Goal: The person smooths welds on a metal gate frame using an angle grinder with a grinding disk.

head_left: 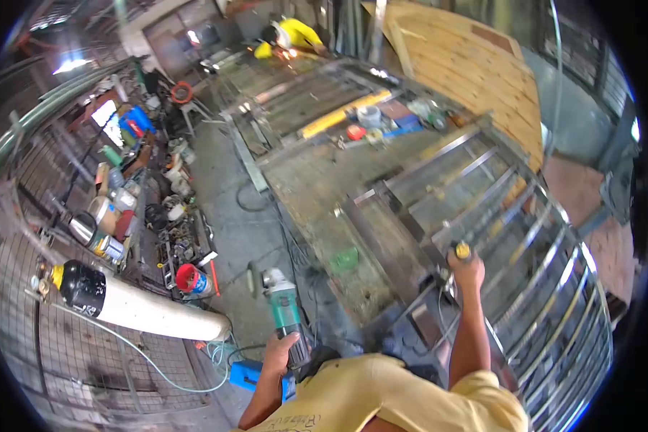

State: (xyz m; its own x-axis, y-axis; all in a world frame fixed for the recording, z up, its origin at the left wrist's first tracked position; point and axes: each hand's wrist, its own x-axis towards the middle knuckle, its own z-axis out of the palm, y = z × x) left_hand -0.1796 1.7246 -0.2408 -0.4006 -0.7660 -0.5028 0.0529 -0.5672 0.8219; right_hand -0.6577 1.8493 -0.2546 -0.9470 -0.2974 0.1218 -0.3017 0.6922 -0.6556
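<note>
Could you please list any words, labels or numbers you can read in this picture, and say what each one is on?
None can be read.
Print on the yellow shirt: too blurred to read.
Grinder in the left hand: no legible brand.
Cans and bottles on the floor: labels too small.

No text, label, brand or number can be read anywhere in the view. The yellow shirt (381,392) carries a line of small dark print near its lower left edge, but the letters are too small and blurred to make out. The green grinder (284,306), the red can (189,278) and the containers (111,209) along the left side of the floor show patches of colour only, with no legible lettering.
</note>
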